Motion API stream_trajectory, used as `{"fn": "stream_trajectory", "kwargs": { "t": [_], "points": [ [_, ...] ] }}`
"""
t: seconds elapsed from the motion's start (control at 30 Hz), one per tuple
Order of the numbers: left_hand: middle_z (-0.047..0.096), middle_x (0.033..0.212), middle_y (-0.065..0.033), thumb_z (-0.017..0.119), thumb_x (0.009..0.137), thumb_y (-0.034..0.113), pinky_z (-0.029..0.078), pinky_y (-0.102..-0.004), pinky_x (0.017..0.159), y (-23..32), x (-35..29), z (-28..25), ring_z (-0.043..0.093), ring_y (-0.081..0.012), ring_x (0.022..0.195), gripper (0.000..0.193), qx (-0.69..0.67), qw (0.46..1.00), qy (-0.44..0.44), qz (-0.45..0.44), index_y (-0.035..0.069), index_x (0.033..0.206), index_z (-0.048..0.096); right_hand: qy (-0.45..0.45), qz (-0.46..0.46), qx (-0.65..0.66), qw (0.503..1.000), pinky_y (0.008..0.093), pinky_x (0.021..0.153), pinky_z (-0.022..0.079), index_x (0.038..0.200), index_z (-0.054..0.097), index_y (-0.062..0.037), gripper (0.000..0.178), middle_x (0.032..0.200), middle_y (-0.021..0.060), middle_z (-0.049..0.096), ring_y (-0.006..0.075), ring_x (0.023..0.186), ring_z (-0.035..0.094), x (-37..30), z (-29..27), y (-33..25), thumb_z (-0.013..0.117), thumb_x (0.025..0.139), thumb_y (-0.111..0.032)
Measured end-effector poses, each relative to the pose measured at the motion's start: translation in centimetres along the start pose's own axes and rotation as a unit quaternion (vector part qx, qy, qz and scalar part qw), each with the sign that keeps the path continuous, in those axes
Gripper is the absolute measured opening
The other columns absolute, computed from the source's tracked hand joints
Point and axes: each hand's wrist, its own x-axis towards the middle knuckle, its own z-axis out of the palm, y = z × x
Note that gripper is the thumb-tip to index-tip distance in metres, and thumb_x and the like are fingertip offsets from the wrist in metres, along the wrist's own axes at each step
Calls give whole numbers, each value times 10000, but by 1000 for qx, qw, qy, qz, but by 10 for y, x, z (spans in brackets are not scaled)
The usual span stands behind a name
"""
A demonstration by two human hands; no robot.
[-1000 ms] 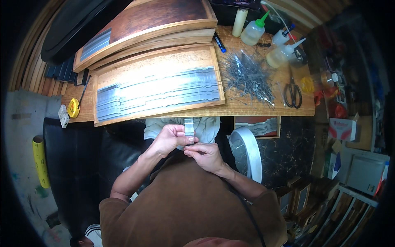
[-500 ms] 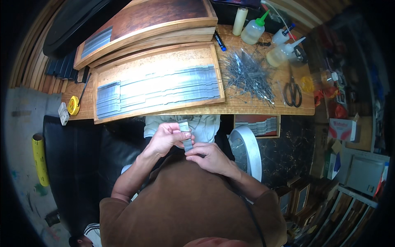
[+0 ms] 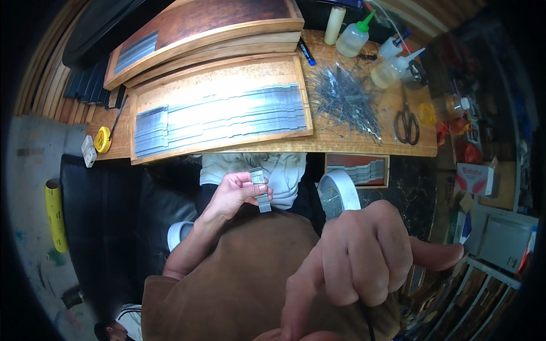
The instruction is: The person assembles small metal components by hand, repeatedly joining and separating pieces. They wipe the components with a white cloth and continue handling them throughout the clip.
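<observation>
My left hand (image 3: 232,193) is closed on a small bundle of thin grey metal strips (image 3: 263,202), held upright in front of my lap. Its thumb presses across the strips, and their lower end sticks out below the fingers. My right hand (image 3: 364,256) is raised large and close to the camera, at lower right, away from the strips. Two of its fingers stretch apart to either side while the middle ones bend; I see nothing held in it. Beyond the left hand, a shallow wooden tray (image 3: 310,108) on the table holds rows of similar grey strips.
More wooden trays (image 3: 250,28) are stacked behind. On the table's right lie a heap of thin metal pieces (image 3: 348,99), black scissors (image 3: 407,125), a marker (image 3: 307,52) and squeeze bottles (image 3: 352,40). A yellow tape measure (image 3: 102,140) sits at left. A white ring-shaped armrest (image 3: 348,190) stands beside me.
My right hand has let go of the lower end of the strips and come up toward the camera, to the right. The left hand keeps holding the bundle in nearly the same place.
</observation>
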Motion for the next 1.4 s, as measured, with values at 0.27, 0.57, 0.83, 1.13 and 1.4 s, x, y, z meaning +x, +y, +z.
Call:
{"fn": "stream_trajectory", "kwargs": {
  "t": [0.27, 0.57, 0.83, 1.13, 1.4],
  "points": [
    [795, 984, -103, 769, 974, 105, 622, -255, 707, -2, 2, -3, 784, -185, 865, 151, -10, 1000, -8, 2, 21, 1097, 745, -29, -7, 19, 999, 633, 952, 384, 805, 599, -103, 679, 801, 18, 579, 173, 627, 501, 3, -10, 7, 666, 905, -772],
    [798, 1014, -101, 774, 966, 93, 602, -247, 688, 17, -12, 5, 781, -174, 895, 352, 7, 999, 27, 33, 1, 1294, 683, 166, 38, -252, 953, 602, 1113, 407, 626, 591, -109, 713, 703, 33, 597, 164, 623, 535, -43, -49, -21, 530, 1031, -693],
    [807, 1074, -80, 779, 966, 110, 568, -221, 650, 27, -23, 12, 774, -132, 967, 480, 16, 997, 46, 55, 14, 1417, 643, 383, 53, -233, 892, 753, 1212, 206, 875, 604, -65, 755, 1159, 174, 634, 347, 1218, 572, -109, -100, -21, 342, 1052, -750],
    [808, 1027, -94, 780, 953, 81, 572, -208, 639, 28, -23, 12, 778, -146, 882, 316, 54, 996, 26, 61, -6, 1251, 721, 366, 58, -167, 914, 763, 1208, 201, 961, 644, -38, 779, 1276, 216, 642, 414, 1382, 475, -114, -116, -21, 326, 1056, -743],
    [807, 1015, -97, 781, 967, 120, 577, -219, 649, 28, -25, 6, 768, -130, 868, 403, -43, 999, -3, 14, -31, 1326, 678, 370, 59, -490, 787, 569, 1233, 360, 1006, 612, -5, 342, 1128, 179, 647, 334, 1204, 624, -129, -119, -35, 507, 1116, -312]
  ]
}}
